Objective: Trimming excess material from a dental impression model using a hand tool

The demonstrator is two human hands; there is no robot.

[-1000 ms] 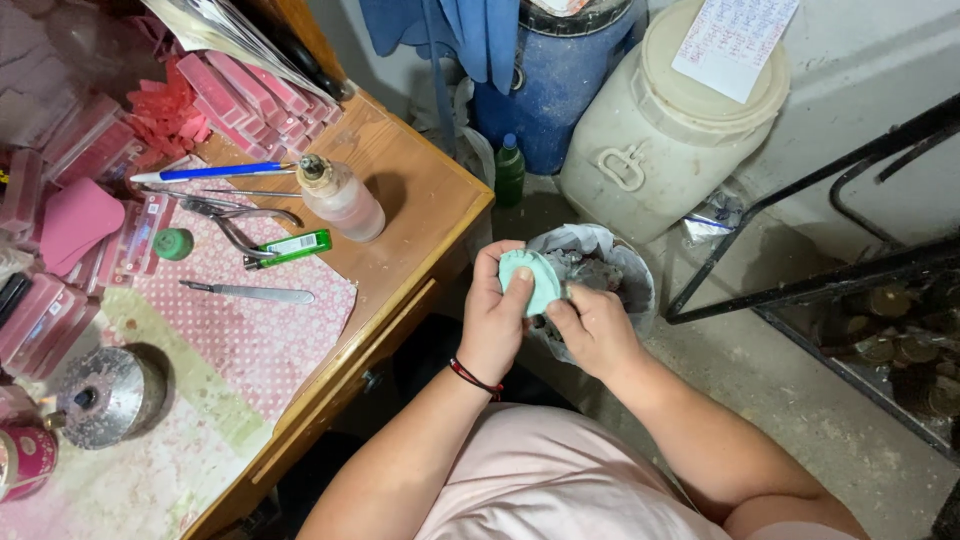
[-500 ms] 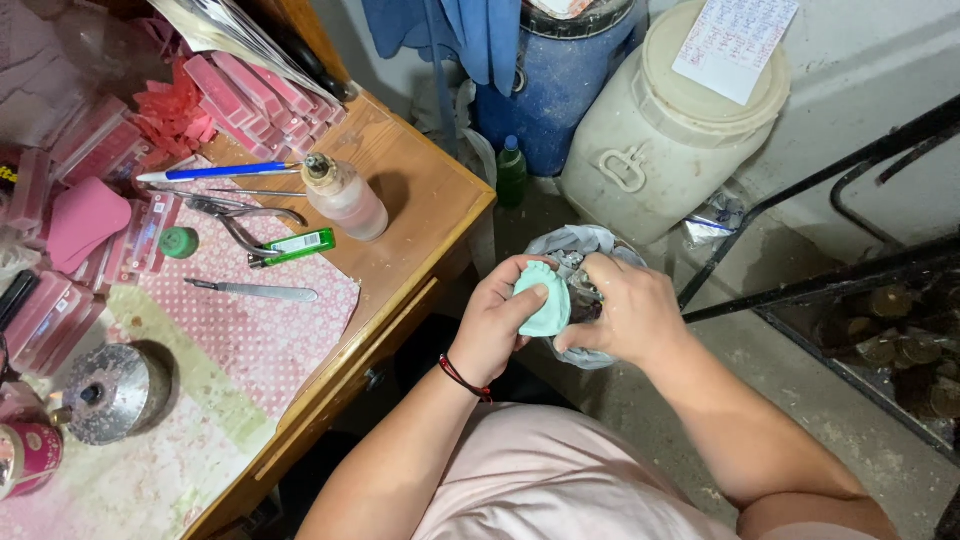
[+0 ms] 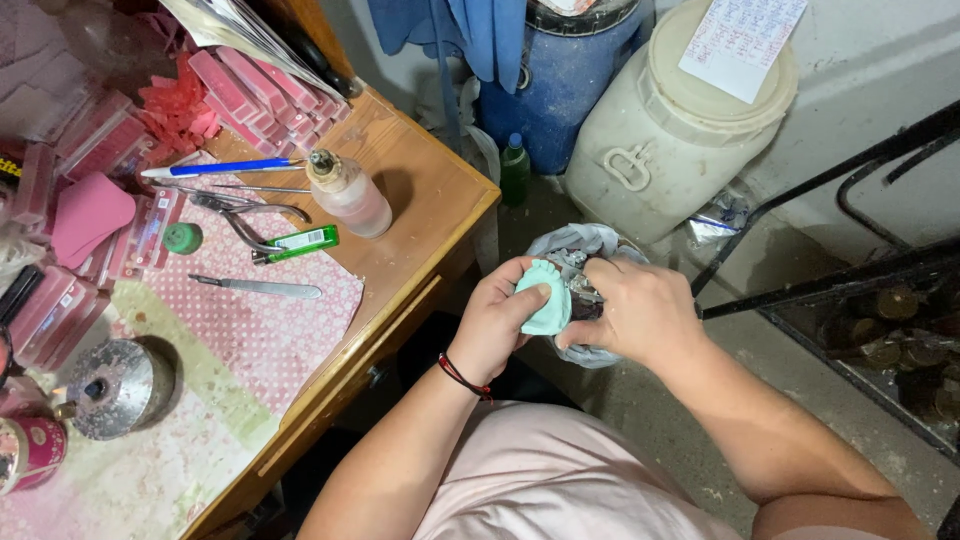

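The left hand [image 3: 500,325] grips a small mint-green foot-shaped mold [image 3: 545,297], thumb on top, out past the wooden table [image 3: 420,215] edge and above a small bin with a gray bag [image 3: 580,245]. The right hand [image 3: 640,310] is curled at its far side; what it pinches, I cannot tell. If a finger slips, the mold could drop into the bin.
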